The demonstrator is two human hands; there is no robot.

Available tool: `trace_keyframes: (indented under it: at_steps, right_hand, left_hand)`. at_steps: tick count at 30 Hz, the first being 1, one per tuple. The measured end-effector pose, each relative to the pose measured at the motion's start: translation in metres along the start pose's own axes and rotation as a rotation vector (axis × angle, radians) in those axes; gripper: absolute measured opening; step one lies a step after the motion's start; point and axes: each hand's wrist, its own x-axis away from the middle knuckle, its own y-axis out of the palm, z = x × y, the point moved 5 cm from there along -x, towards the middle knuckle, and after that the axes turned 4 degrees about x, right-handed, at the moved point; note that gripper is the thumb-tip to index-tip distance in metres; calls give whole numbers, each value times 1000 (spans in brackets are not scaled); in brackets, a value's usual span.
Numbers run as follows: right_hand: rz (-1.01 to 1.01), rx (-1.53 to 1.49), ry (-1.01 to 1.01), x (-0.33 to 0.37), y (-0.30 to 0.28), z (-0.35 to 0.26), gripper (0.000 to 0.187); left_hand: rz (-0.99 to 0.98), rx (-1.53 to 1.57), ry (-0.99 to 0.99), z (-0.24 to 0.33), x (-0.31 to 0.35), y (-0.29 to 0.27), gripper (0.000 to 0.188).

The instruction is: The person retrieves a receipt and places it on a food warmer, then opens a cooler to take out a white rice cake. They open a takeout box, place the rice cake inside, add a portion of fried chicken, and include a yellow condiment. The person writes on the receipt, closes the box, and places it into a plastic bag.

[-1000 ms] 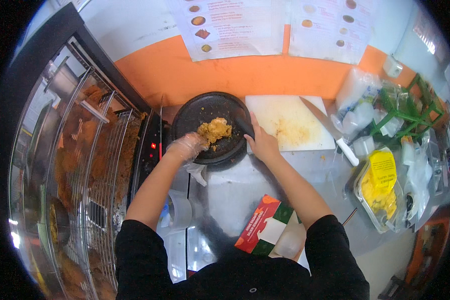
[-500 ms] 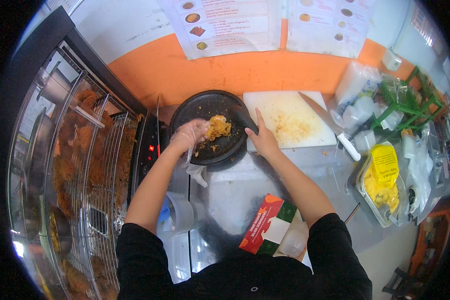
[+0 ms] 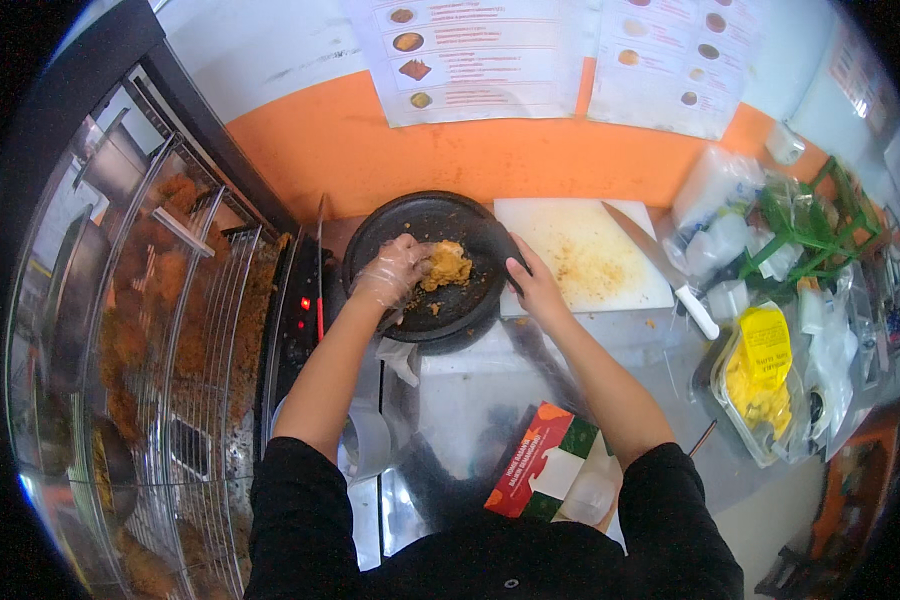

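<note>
Two hands at work: your gloved left hand has risen from below-left of golden crumbed food — fingertips now against its left end, likely steadying it; full pinch, cannot tell. Food lies in black dish, between grips. Your right hand clasps dark piece — rim or tool, unclear.

Rough matt stone-looking dish, glossy clear-plastic glove, crumbly rough food, shiny metal counter, smooth plastic board
</note>
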Motion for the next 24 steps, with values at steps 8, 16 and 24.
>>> trace_keyframes:
  at_steps: [8, 16, 24]
  right_hand:
    - [12, -24, -18, 3, -1, -13, 51]
    - [-12, 84, 24, 15, -10, -11, 51]
    - [-24, 31, 24, 18, -6, -14, 55]
  left_hand:
    - [-57, 120, -145, -3, -2, -2, 29]
    - [-103, 390, -476, -54, 0, -21, 42]
    - [-117, -42, -39, -11, 10, -22, 42]
